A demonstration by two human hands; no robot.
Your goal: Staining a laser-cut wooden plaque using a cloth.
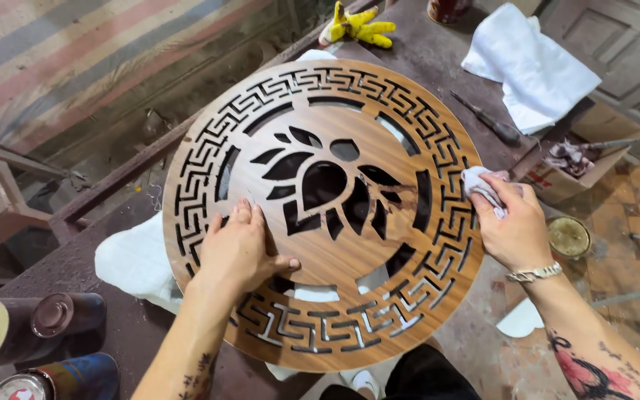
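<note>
A round wooden panel [350, 126] with a cut-out flower in the middle and a key-pattern border lies on the workbench. My left hand [240, 248] presses flat on its lower left part, fingers spread. My right hand [512, 226] is at the panel's right rim and grips a small crumpled white cloth [479, 185] held against the wood. A reddish-brown smear runs across the panel just left of the cloth.
White padding [133, 259] lies under the panel. Spray cans [46, 318] stand at the lower left. A yellow glove [357, 26], a white rag [531, 67] and a screwdriver [490, 122] lie at the back. A cardboard box [594, 152] and a tin lid [569, 237] are on the right.
</note>
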